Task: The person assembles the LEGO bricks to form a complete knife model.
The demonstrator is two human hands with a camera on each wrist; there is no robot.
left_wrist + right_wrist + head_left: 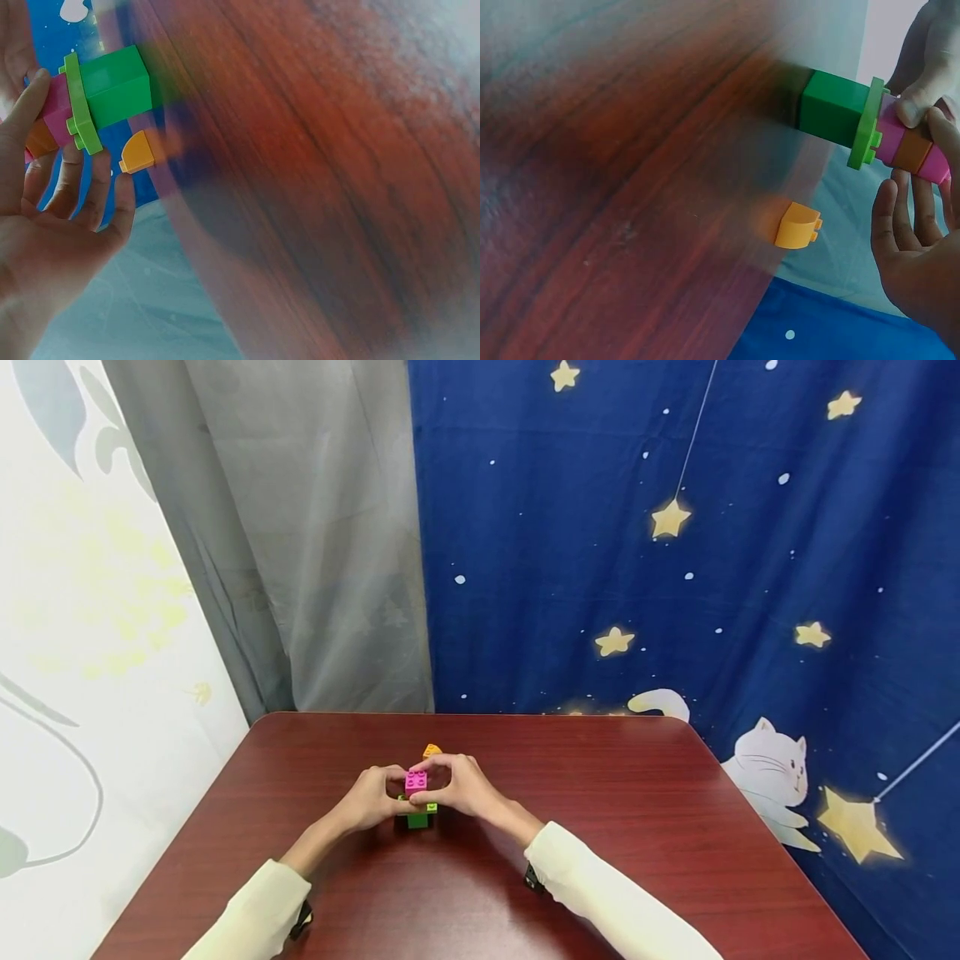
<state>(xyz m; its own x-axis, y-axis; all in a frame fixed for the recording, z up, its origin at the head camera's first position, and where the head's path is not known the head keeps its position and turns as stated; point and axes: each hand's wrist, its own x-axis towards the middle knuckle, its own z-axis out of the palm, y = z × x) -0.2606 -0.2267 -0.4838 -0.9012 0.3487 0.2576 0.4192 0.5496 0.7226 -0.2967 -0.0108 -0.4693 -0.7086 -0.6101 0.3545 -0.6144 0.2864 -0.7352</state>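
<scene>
A tower of toy building bricks stands on the table between both hands. Its base is a green block [832, 109], topped by a lime plate [866, 129]. Above that come a pink brick [887, 139], an orange-brown brick [912, 151] and, on top, a second pink brick [416, 782]. My left hand [372, 797] grips the upper tower from the left, thumb against the near side. From the right, my right hand [459, 787] pinches the topmost pink brick between thumb and fingers. Fingers partly cover the upper bricks in both wrist views.
A yellow-orange curved brick [799, 226] lies on the table just behind the tower. The dark red wooden table [570, 768] ends at a far edge before a grey curtain [352, 568] and a blue star-patterned curtain [540, 568].
</scene>
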